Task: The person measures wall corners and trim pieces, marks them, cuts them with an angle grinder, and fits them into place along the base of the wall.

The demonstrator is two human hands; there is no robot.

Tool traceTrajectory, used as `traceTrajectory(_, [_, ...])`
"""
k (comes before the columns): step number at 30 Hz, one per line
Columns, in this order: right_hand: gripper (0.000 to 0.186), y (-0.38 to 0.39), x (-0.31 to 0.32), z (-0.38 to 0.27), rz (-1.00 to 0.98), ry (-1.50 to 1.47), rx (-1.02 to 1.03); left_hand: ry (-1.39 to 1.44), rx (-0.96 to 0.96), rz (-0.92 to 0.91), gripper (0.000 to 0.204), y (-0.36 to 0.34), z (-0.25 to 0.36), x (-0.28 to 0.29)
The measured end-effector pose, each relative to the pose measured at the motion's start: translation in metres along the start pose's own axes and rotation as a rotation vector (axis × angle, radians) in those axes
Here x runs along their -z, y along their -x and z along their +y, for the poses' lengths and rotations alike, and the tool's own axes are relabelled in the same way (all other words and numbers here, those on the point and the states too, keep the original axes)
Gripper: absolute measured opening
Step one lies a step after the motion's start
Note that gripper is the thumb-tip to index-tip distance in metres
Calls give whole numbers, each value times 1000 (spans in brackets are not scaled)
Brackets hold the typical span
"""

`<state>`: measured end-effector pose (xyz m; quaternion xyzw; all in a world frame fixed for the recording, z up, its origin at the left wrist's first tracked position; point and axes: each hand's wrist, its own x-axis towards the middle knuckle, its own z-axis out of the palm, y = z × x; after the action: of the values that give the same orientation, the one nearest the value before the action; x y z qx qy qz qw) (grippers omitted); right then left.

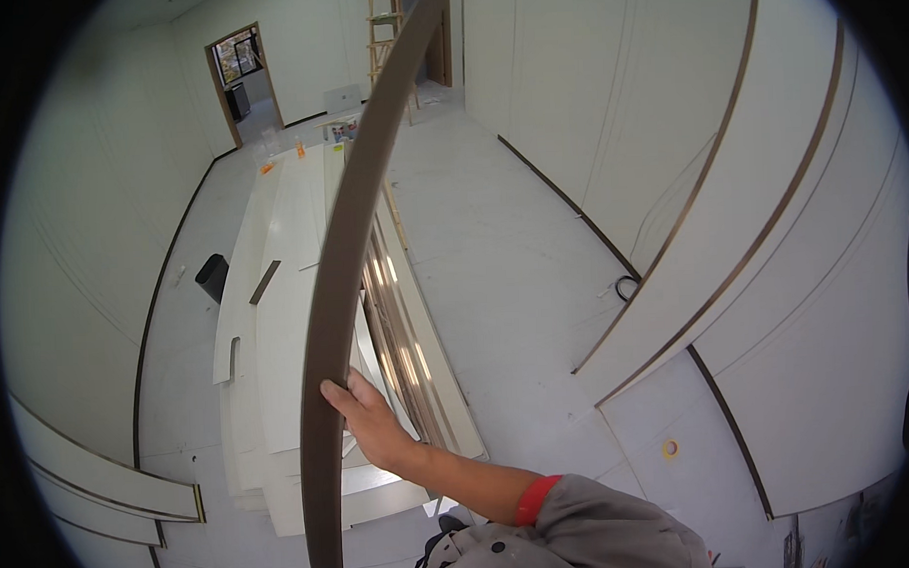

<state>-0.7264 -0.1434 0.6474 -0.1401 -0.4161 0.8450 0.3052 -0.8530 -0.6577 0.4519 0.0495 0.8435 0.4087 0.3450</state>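
My right hand grips a long dark brown strip that runs from the top to the bottom of the picture, my thumb lying across its face. Behind it a stack of white panels lies on the floor, with shiny metallic strips along its right side and a short dark piece on top. My forearm comes from the lower right, in a grey sleeve with a red cuff. My left hand is not in view.
A black bin stands left of the stack. White panels lean along the right wall; others are at lower left. A yellow tape roll and a black coil lie at right. A wooden ladder and doorway are behind.
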Motion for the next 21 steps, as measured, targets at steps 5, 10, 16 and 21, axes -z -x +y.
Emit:
traceTrajectory(5, [56,65,-35,-14,-177,-69,150,281,-1,-110,35,-15,18,-67])
traceTrajectory(10, [31,178,-37,-8,-335,55,140,572,16,-186,34,-10,17,-143])
traceTrajectory(16, [34,254,27,-66,-338,234,144,797,11,-285,33,-22,2,-218])
traceTrajectory(21, [22,338,99,-142,-10,385,265,790,-148,-345,34,-54,-3,-289])
